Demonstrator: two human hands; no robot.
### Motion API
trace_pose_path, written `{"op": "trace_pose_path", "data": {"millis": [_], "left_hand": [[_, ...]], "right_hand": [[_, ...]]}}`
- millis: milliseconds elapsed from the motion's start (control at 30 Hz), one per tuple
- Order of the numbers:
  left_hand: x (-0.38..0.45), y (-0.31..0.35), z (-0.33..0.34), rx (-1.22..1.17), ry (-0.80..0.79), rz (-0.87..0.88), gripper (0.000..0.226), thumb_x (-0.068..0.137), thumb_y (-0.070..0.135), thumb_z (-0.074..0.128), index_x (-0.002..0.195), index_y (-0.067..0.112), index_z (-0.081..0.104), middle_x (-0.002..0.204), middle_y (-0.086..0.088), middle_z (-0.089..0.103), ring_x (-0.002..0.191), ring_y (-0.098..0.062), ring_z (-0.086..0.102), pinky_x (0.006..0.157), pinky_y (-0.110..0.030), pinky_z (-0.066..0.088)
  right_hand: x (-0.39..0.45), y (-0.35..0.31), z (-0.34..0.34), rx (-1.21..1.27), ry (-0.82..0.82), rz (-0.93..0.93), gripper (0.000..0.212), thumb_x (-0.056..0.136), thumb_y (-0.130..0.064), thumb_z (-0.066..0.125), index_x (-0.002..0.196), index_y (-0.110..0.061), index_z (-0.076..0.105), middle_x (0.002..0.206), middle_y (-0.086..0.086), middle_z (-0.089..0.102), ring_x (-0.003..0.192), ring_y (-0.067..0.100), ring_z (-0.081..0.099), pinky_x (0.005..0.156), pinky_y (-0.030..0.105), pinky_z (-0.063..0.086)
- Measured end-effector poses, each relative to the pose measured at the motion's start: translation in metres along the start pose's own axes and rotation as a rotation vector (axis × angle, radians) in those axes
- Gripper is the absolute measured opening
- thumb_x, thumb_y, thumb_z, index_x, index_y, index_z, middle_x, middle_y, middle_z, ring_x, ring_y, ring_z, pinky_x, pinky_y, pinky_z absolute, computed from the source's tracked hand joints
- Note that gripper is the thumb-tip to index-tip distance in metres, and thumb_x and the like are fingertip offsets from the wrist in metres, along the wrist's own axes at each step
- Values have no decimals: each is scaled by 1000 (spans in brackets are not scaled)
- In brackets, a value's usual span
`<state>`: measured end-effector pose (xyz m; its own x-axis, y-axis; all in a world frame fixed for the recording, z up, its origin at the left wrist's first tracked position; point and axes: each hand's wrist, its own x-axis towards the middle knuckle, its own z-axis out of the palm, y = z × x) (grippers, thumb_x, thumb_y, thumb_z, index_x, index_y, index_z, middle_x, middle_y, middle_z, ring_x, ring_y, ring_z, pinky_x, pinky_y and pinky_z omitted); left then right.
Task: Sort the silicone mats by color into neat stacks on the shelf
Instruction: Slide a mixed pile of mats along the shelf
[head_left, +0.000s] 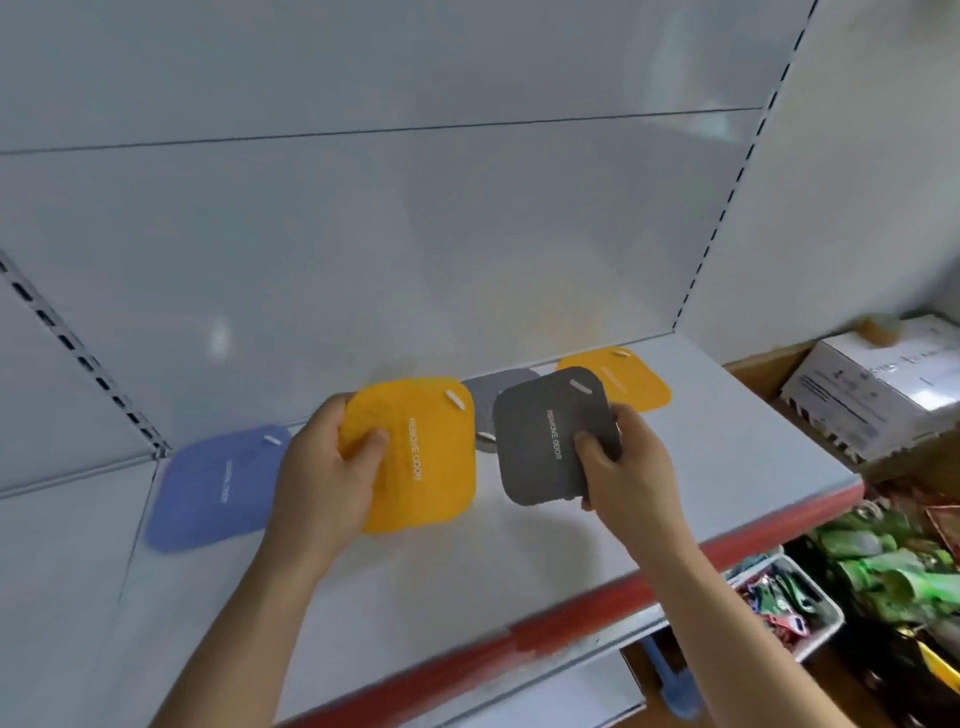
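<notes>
Left hand (324, 462) grips a yellow mat (421, 457), right hand (621, 462) pinches a grey mat (545, 441), both lifted over the shelf (727, 457), likely bound for matching mats at the far right.

Both bare forearms extended forward and upward. Left hand (327, 462) gripping yellow mat (415, 452) at its left edge, thumb on top. Right hand (628, 467) pinching grey mat (550, 436) at its right edge, thumb on top.
</notes>
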<state>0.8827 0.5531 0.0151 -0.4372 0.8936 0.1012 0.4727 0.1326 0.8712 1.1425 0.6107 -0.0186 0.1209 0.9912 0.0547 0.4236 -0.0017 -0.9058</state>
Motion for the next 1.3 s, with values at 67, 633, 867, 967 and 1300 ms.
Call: {"op": "trace_pose_path", "data": {"millis": [67, 633, 867, 967, 1300], "left_hand": [[13, -3, -1, -13, 16, -2, 23, 100, 21, 65, 123, 26, 64, 114, 4, 72, 105, -21, 67, 91, -42, 53], [46, 16, 41, -16, 206, -108, 24, 100, 24, 65, 124, 27, 65, 116, 6, 72, 107, -21, 67, 96, -49, 55], [42, 46, 87, 25, 272, -130, 23, 100, 27, 66, 122, 30, 63, 114, 6, 72, 105, -23, 67, 93, -47, 55], [40, 64, 118, 24, 273, -116, 21, 100, 23, 65, 121, 26, 65, 110, 5, 73, 101, -22, 68, 91, -45, 55], [59, 106, 223, -23, 23, -159, 15, 99, 29, 65, 114, 31, 65, 103, 10, 74, 96, -16, 70, 82, -41, 59]], "right_hand": [[21, -1, 15, 34, -34, 41, 17, 93, -15, 55, 101, -30, 61, 77, 3, 71, 56, 29, 65, 41, 24, 47], [105, 4, 62, -780, -217, -331, 52, 99, -45, 54, 140, -18, 40, 121, 3, 61, 105, 29, 66, 63, 34, 38], [115, 25, 18, -853, -216, -585, 39, 82, -37, 68, 114, -16, 64, 107, 8, 61, 90, 30, 57, 60, 36, 46], [112, 48, -22, -818, -293, -673, 32, 85, -46, 58, 101, -19, 68, 101, 5, 65, 93, 31, 60, 64, 42, 54], [115, 106, -118, -842, -310, -611, 40, 83, -56, 47, 88, -25, 71, 105, -1, 67, 96, 27, 66, 67, 39, 58]]}}
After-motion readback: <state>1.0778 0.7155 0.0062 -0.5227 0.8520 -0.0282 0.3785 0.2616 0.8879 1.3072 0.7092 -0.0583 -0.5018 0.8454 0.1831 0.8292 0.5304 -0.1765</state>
